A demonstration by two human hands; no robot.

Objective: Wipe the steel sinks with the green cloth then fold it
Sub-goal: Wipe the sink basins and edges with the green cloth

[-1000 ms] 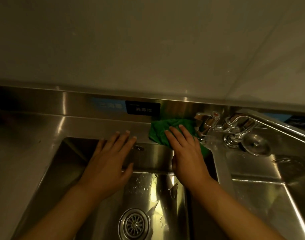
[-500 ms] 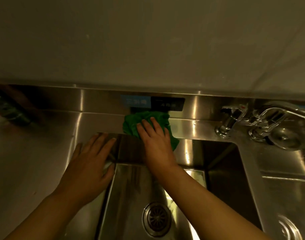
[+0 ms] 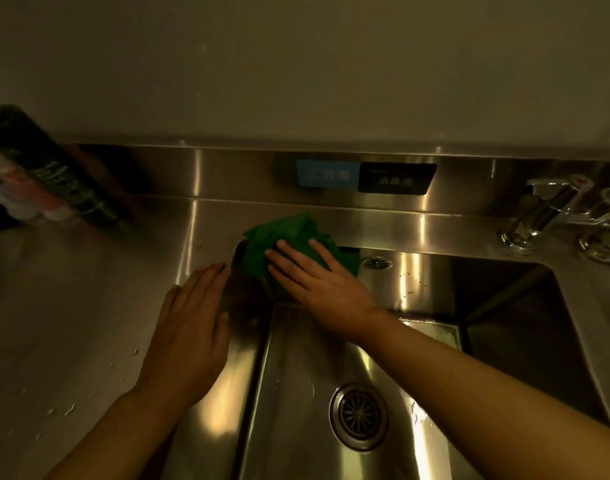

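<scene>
The green cloth lies bunched at the back left corner of the steel sink, partly over its rim. My right hand presses flat on the cloth with straight fingers. My left hand rests flat on the sink's left rim, fingers straight, holding nothing. The drain strainer sits in the basin floor below my right forearm.
Dark and white bottles stand on the steel counter at the far left. A chrome tap is mounted at the back right. Blue and black labels are stuck on the backsplash. Water drops dot the counter on the left.
My right hand has slid the cloth leftwards along the sink's back edge, from beside the tap to the back left corner. My left hand has shifted left onto the rim.
</scene>
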